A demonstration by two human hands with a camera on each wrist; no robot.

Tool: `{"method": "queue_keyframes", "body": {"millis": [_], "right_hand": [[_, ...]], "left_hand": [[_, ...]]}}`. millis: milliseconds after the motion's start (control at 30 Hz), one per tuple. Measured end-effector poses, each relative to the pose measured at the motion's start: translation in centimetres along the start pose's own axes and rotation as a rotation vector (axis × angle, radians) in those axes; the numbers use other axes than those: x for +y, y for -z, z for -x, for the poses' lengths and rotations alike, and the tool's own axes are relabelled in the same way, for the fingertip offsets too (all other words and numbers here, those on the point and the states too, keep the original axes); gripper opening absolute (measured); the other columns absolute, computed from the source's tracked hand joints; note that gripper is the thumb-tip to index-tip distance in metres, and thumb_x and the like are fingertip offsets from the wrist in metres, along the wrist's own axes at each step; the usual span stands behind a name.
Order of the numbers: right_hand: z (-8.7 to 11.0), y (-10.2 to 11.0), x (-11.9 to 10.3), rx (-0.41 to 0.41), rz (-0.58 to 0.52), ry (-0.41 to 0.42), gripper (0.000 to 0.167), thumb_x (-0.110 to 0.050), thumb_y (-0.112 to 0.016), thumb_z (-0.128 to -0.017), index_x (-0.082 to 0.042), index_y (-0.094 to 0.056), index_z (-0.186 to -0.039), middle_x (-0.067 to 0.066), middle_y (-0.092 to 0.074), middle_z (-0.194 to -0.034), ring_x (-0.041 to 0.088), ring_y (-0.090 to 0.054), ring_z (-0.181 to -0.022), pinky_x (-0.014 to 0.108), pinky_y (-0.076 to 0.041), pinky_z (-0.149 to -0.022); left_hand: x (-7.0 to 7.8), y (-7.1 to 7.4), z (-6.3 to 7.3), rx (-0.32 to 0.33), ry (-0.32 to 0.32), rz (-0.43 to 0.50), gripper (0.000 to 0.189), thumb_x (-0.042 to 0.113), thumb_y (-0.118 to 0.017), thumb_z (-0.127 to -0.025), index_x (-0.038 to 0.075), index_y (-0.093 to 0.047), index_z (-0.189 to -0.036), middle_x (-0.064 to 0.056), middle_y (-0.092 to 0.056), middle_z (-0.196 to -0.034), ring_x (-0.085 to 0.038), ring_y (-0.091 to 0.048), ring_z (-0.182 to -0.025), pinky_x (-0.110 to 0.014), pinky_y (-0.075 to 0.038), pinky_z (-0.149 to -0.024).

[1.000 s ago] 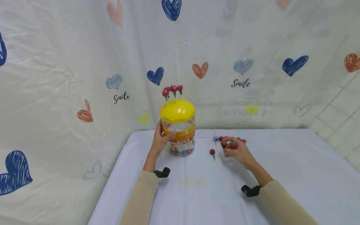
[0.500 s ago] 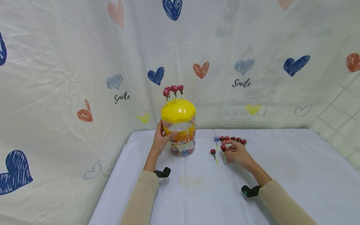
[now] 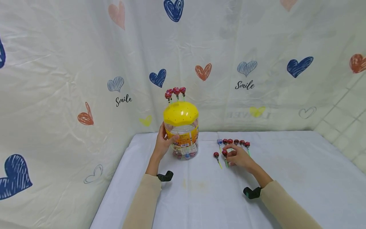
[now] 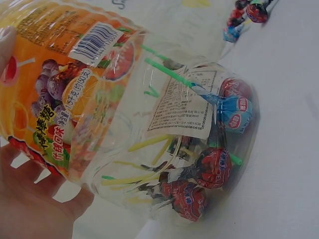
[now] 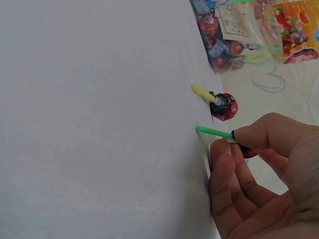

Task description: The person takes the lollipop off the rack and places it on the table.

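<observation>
My left hand [image 3: 163, 144] grips the side of a clear plastic candy jar [image 3: 184, 127] with a yellow lid [image 3: 180, 113]. Several red lollipops [image 3: 176, 91] stand upright in holes on the lid's left and back part. Through the wall in the left wrist view, more lollipops [image 4: 214, 167] show at the bottom of the jar. Low over the cloth, my right hand [image 3: 240, 158] pinches a red lollipop [image 3: 225, 153] near its head, its green stick [image 5: 213, 131] pointing toward me. Just left of it lies a red lollipop with a yellow stick [image 3: 219, 163].
Behind my right hand, a row holds a blue lollipop [image 3: 219, 142] at the left end and several red lollipops [image 3: 236, 142]. All lie on a white-covered table [image 3: 200, 197]. A white curtain [image 3: 217, 44] printed with hearts hangs behind it.
My right hand has moved slightly left and toward me with the pinched lollipop, uncovering more of the row behind. My left hand and the jar stay in place.
</observation>
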State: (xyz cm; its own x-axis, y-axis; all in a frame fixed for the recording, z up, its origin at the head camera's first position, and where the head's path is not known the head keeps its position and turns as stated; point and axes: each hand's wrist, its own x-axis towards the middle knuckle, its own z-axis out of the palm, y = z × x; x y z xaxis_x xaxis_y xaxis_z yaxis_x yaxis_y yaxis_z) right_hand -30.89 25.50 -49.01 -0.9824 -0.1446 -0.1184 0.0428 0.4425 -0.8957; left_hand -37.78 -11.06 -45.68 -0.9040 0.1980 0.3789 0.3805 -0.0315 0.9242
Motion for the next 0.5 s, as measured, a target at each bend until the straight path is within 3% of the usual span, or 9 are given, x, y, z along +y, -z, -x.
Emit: {"method": "queue_keyframes", "body": {"millis": [133,367,500], "right_hand": [[-0.23,0.05,0.12,-0.006,0.031,-0.017,0.046,-0.003,-0.067,-0.093,-0.004,-0.054,-0.138,0.012,-0.062,-0.099,0.019,-0.06,-0.079,0.03,-0.058,-0.066],[-0.09,0.14,0.16,-0.019,0.023,-0.012,0.047,-0.003,-0.069,-0.093,0.0,-0.055,-0.137,0.015,-0.065,-0.1,0.018,-0.066,-0.08,0.034,-0.063,-0.071],[-0.28,0.04,0.14,-0.017,0.095,-0.021,0.045,-0.006,-0.07,-0.093,-0.004,-0.058,-0.136,0.013,-0.066,-0.099,0.018,-0.063,-0.078,0.031,-0.058,-0.066]], "left_hand": [[0.01,0.02,0.04,0.002,-0.001,-0.003,0.086,0.031,-0.075,-0.094,0.039,-0.022,-0.161,0.004,-0.043,-0.156,-0.03,-0.036,-0.149,-0.059,-0.025,-0.126],[0.13,-0.07,0.12,0.01,0.018,-0.007,0.085,0.032,-0.075,-0.094,0.041,-0.022,-0.16,0.006,-0.043,-0.155,-0.022,-0.039,-0.146,-0.056,-0.028,-0.126],[0.2,-0.07,0.17,0.012,0.019,-0.009,0.085,0.031,-0.075,-0.094,0.042,-0.022,-0.16,0.007,-0.043,-0.156,-0.023,-0.039,-0.147,-0.056,-0.028,-0.126]]}}
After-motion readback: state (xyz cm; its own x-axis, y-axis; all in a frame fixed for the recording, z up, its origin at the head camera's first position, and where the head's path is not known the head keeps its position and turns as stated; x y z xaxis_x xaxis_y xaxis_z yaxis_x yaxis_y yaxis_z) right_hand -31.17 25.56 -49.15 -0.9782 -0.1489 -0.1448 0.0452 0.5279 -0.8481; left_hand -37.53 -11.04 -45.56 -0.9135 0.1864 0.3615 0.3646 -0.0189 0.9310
